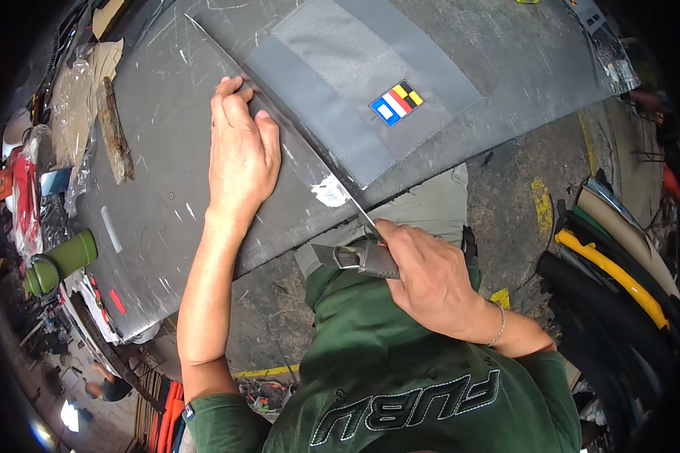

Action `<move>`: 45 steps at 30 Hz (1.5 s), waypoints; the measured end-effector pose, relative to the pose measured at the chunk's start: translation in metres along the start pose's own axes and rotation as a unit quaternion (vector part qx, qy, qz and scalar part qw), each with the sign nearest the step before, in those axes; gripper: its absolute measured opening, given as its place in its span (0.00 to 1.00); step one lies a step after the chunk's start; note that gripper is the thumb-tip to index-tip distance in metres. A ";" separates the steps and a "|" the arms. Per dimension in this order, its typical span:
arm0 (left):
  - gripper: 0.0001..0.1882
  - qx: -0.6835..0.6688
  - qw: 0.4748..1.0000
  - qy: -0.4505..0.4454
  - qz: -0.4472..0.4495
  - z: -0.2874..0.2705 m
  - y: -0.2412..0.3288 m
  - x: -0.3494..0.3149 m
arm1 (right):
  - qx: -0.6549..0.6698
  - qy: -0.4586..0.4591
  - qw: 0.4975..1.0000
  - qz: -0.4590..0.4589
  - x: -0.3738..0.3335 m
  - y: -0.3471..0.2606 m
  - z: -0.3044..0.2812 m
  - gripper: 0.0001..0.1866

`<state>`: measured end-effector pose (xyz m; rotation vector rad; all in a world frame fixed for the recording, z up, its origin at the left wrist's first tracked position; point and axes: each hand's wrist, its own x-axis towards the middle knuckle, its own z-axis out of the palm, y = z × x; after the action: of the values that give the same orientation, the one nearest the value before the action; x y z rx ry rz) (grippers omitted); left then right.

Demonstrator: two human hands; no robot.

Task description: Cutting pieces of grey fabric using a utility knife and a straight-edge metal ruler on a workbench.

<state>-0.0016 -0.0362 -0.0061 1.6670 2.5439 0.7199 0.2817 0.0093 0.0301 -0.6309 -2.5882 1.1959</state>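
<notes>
Strip slanted away-left from right hand (pinching its end, apparently), between panel and loosely bent, empty left hand.

- From my left hand, a long strip bars 11 to 4 o'clock.
- At 9 o'clock, I could slide across tabletop to the wooden stick.
- At 8 o'clock, the green cylinder blocks me.
- Toward 2 o'clock, I could pass above the flat grey panel.
</notes>
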 end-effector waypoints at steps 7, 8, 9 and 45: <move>0.15 -0.011 1.000 0.009 0.007 0.001 0.001 0.001 | 0.014 0.022 1.000 -0.009 0.001 0.002 -0.002 0.32; 0.15 -0.012 1.000 0.010 0.005 0.002 0.000 0.000 | 0.013 0.020 1.000 -0.010 0.002 0.005 -0.004 0.32; 0.16 -0.006 1.000 0.012 0.009 0.002 -0.002 -0.001 | 0.039 0.026 0.999 0.018 0.004 0.010 -0.006 0.28; 0.54 0.065 0.996 -0.056 0.034 -0.007 0.000 0.003 | 0.483 0.016 0.822 0.300 0.018 0.040 0.005 0.16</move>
<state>-0.0046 -0.0363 0.0007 1.7852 2.5178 0.4577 0.2761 0.0377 -0.0034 -1.1735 -1.3746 2.3551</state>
